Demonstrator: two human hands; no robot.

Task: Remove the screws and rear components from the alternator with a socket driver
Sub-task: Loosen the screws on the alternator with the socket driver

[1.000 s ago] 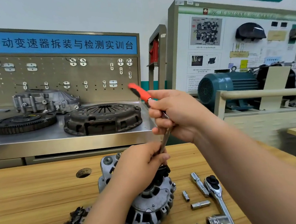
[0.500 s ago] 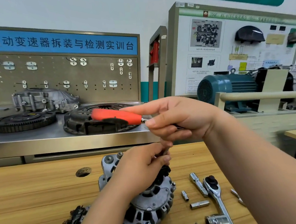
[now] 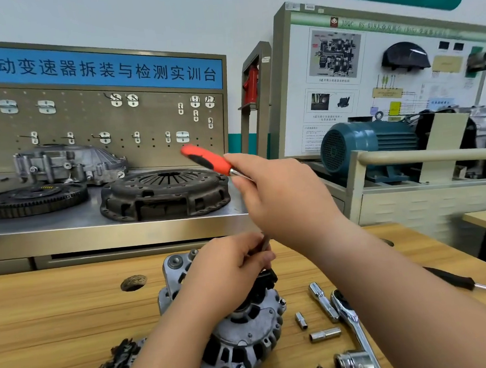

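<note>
A silver alternator (image 3: pixel 246 336) sits on the wooden bench (image 3: pixel 58 320), rear end up, with a black rear part on top. My left hand (image 3: pixel 231 273) rests on its top and pinches the lower shaft of the socket driver. My right hand (image 3: pixel 283 195) holds the driver above it, near the red and black handle (image 3: pixel 205 159), which points up and left. The driver's tip and the screw under it are hidden by my left hand.
A ratchet wrench (image 3: pixel 352 322), an extension bar (image 3: pixel 323 301), loose sockets (image 3: pixel 325 334) and a screwdriver (image 3: pixel 470 285) lie right of the alternator. A black removed part (image 3: pixel 119 362) lies at its left. A clutch cover (image 3: pixel 165 193), flywheel (image 3: pixel 33 200) and housing stand on the steel shelf behind.
The red handle swung from up-left down to level and back up again as my right hand turned the driver. My left hand stayed on the alternator's top.
</note>
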